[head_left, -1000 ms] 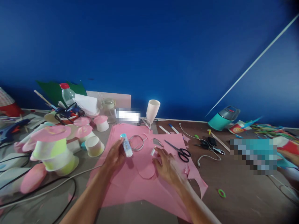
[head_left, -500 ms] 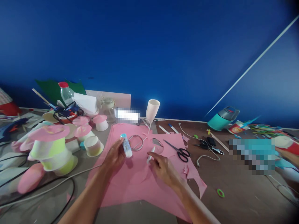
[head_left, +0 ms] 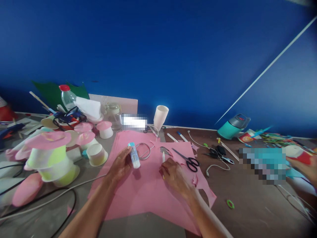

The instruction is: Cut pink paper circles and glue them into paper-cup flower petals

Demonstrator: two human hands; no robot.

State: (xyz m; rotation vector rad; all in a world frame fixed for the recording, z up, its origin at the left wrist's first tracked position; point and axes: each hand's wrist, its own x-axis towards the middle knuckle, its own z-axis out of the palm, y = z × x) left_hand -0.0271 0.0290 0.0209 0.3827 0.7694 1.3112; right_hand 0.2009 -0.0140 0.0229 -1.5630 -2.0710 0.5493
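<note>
My left hand [head_left: 121,162] is wrapped round a glue stick [head_left: 134,155] with a pale blue label and a turquoise end, held tilted above pink paper [head_left: 138,198]. My right hand [head_left: 174,175] is low over the same paper, fingers curled round a slim white pen [head_left: 163,156]. Only the pen's tapered upper end shows; the rest is hidden by the fingers. Black-handled scissors [head_left: 192,163] lie open on the paper to the right of that hand. Beyond the glue stick, a coiled pale cable [head_left: 149,152] rests on the sheet.
Paper cups with pink discs [head_left: 48,140] stand at the left, near an upturned-rim cup [head_left: 96,154]. A tall white cup [head_left: 160,116] is by the blue wall. At the right are a turquoise flask [head_left: 232,126], cables, a green ring [head_left: 230,204] and another person's hand [head_left: 303,167].
My right hand's pointing finger has curled in, and the hand now closes over the pen, which stands more upright. The left hand keeps the glue stick nearly still. The view shifts slightly.
</note>
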